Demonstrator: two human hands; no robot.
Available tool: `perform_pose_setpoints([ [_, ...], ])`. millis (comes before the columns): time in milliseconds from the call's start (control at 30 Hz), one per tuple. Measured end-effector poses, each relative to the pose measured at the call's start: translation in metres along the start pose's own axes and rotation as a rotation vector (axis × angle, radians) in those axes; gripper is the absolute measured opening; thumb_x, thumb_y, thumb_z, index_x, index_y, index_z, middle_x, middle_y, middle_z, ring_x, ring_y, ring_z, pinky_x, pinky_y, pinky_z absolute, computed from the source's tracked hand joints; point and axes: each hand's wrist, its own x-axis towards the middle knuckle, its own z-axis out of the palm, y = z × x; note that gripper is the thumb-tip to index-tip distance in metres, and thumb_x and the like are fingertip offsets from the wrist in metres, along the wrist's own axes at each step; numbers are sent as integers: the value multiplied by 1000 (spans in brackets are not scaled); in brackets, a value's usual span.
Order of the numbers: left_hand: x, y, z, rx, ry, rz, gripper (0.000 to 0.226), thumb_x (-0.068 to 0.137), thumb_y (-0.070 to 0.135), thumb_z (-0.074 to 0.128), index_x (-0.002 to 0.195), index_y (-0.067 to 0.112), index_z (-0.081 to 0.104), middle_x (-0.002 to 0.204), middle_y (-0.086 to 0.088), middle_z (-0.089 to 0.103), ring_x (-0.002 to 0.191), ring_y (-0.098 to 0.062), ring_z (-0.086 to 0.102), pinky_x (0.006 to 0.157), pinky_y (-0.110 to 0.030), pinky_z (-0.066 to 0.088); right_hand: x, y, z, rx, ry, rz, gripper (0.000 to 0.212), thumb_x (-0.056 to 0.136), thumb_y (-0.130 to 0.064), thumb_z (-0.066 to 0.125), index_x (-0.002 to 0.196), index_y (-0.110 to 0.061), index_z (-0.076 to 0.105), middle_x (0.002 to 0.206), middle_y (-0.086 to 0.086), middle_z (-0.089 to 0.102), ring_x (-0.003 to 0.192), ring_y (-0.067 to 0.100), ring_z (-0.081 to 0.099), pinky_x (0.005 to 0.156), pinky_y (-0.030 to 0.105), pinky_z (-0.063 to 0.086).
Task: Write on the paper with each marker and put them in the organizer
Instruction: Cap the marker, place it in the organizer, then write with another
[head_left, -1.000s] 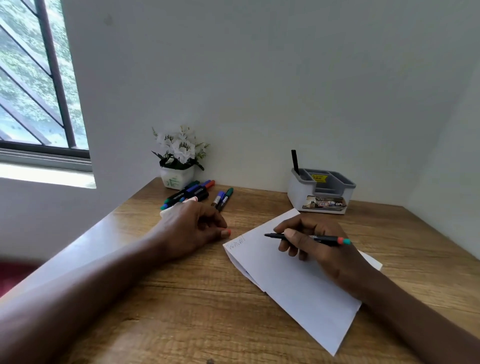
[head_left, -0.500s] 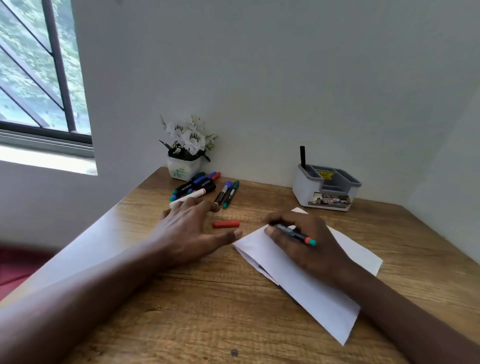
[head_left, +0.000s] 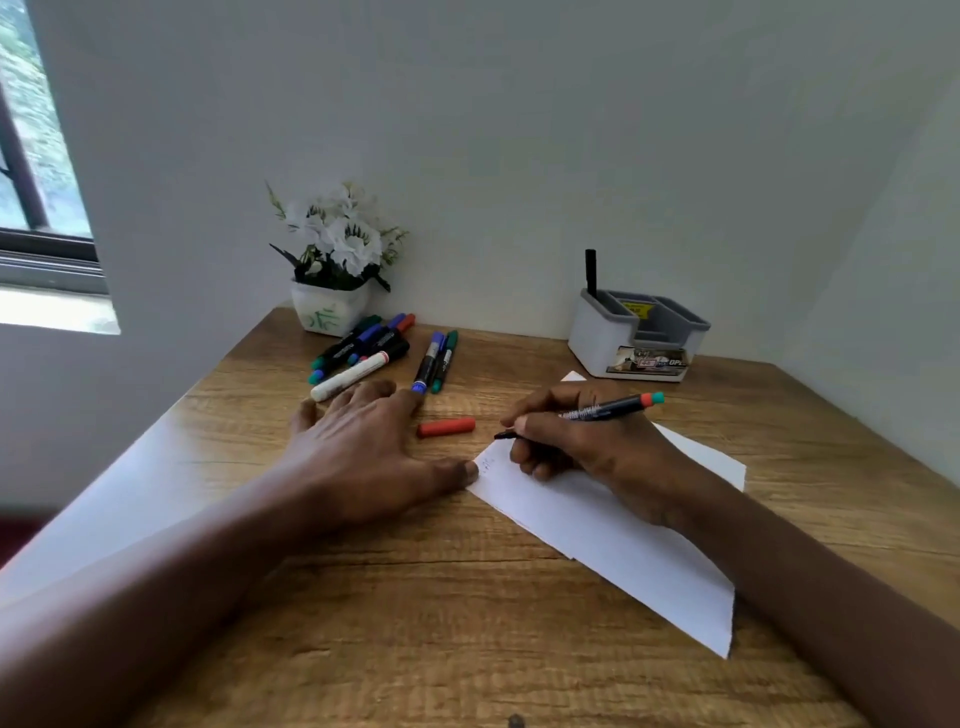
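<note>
A white folded paper (head_left: 613, 535) lies on the wooden desk (head_left: 415, 623). My right hand (head_left: 582, 447) grips a black marker (head_left: 602, 411) with an orange and teal end, its tip at the paper's far corner where faint scribbles show. My left hand (head_left: 363, 452) lies flat on the desk, fingers spread, thumb touching the paper's left corner. A red cap (head_left: 445, 427) lies between the hands. Several markers (head_left: 363, 348) lie in a heap beyond my left hand. The grey and white organizer (head_left: 636, 338) stands at the back with one black marker (head_left: 590, 273) upright in it.
A white pot of white flowers (head_left: 335, 270) stands in the back left corner by the markers. Walls close off the desk at the back and right. A window (head_left: 31, 156) is at the left.
The view has shifted. My right hand turned the marker so its coloured end points up and right, with the tip on the paper's corner. My left thumb now touches the paper's edge.
</note>
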Motion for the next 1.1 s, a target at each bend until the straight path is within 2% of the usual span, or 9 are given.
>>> perform_pose_setpoints([
  [100, 1, 1, -1, -9, -7, 0, 101, 75, 86, 52, 158, 37, 23, 169, 5, 18, 155, -18, 15, 125, -55, 8, 4, 1, -4, -16, -20, 13, 9, 90, 1, 70, 98, -1, 74, 84, 16, 77, 75, 23, 72, 70, 31, 61],
  [200, 1, 1, 0, -30, -4, 0, 99, 75, 85, 53, 158, 38, 24, 169, 7, 17, 155, -17, 14, 125, -55, 6, 7, 4, 1, -64, 14, -48, 4, 88, 3, 70, 87, 1, 72, 73, 14, 74, 63, 20, 67, 57, 28, 56],
  [333, 2, -1, 0, -47, -2, 7, 99, 75, 85, 54, 157, 40, 24, 168, 7, 18, 155, -16, 15, 125, -55, 7, 5, 7, 5, -133, 74, -109, 14, 87, 1, 70, 75, -6, 68, 56, 6, 65, 48, 13, 58, 46, 22, 46],
  [567, 2, 0, -1, -37, -11, 17, 99, 77, 83, 54, 158, 38, 22, 169, 7, 16, 155, -15, 15, 126, -54, 4, 5, 8, 8, -271, 83, -171, 19, 84, -8, 75, 69, -17, 68, 60, 0, 67, 53, 6, 60, 54, 23, 48],
  [767, 3, 1, -2, -33, -23, 7, 99, 77, 83, 54, 158, 37, 23, 169, 6, 16, 155, -16, 16, 126, -53, 5, 5, 6, 6, -285, 48, -185, 15, 84, -9, 74, 70, -10, 67, 59, 3, 66, 52, 10, 60, 53, 25, 50],
  [900, 3, 0, -1, -41, -15, 13, 99, 76, 83, 55, 158, 38, 24, 169, 7, 17, 155, -15, 15, 127, -52, 6, 4, 7, 5, -209, 46, -138, 16, 89, -9, 70, 74, -7, 66, 56, 1, 64, 50, 8, 57, 51, 20, 47],
  [1100, 5, -1, -1, -33, -14, 8, 100, 74, 85, 55, 158, 39, 24, 168, 7, 19, 154, -16, 17, 126, -51, 8, 6, 8, 5, -255, 41, -146, 14, 88, -9, 71, 74, -12, 69, 56, -5, 62, 52, 4, 55, 54, 22, 45],
])
